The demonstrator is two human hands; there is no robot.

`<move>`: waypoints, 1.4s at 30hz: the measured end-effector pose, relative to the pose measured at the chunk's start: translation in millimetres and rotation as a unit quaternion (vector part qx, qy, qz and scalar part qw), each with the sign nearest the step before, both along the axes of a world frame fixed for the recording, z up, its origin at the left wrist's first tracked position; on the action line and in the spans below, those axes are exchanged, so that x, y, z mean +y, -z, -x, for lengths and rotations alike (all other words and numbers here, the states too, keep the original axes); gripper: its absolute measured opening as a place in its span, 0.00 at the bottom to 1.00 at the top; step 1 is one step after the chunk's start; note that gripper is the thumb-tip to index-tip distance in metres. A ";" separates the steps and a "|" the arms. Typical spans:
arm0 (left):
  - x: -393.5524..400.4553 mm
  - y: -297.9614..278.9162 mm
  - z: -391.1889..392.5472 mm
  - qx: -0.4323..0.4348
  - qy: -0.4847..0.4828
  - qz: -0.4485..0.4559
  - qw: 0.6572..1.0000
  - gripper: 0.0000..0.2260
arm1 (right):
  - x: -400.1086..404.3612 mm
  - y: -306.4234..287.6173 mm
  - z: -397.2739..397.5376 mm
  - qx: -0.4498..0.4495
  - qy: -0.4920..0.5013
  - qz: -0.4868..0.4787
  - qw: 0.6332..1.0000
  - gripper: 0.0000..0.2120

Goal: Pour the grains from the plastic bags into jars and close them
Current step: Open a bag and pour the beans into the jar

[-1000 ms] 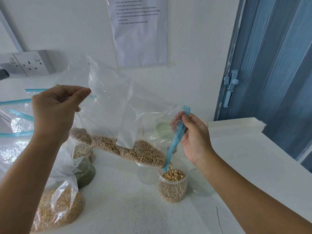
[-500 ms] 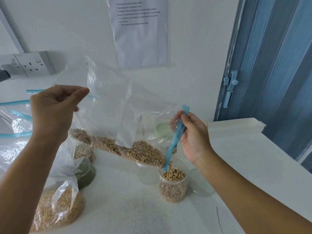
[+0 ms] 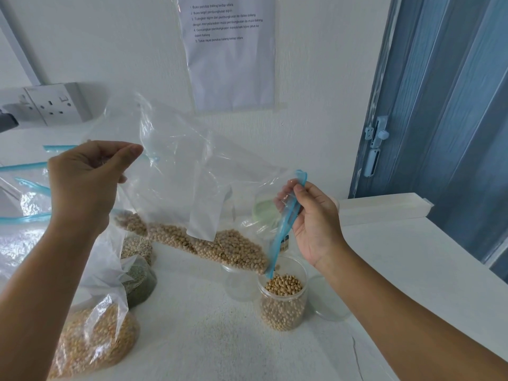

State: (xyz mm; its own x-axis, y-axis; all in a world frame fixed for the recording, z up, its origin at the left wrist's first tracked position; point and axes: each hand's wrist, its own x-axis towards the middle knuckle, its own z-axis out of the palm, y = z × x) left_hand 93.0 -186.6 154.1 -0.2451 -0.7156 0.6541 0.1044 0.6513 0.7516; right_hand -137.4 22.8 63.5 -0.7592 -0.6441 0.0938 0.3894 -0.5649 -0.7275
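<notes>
Counter's got free space right; my left hand and right hand pinch the bag, slanting down-right, blue mouth over the jar.

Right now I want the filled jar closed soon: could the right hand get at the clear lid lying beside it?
Probably not yet: the right hand grips the bag's blue zip edge over the jar. The lid lies uncovered just below, so once freed, likely yes.
</notes>
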 end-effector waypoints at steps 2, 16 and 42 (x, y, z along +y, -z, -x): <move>0.0 -0.1 1.4 -0.001 0.000 0.001 1.000 0.03 | -0.1 -0.5 0.3 0.003 0.002 0.000 1.000 0.09; -0.3 1.8 4.9 0.007 0.006 0.008 1.000 0.04 | 3.2 2.0 1.3 0.002 0.007 0.003 1.000 0.09; 4.6 -5.0 4.4 0.005 0.009 0.031 0.999 0.03 | 5.9 2.1 -0.7 0.002 0.006 0.001 1.000 0.08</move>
State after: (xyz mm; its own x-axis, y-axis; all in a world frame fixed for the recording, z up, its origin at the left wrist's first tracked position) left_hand 88.6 -182.0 159.1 -0.2510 -0.6689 0.6997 0.1244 0.6945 0.7086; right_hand -136.7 28.7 61.4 -0.7660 -0.6354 0.0980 0.3805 -0.5710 -0.7275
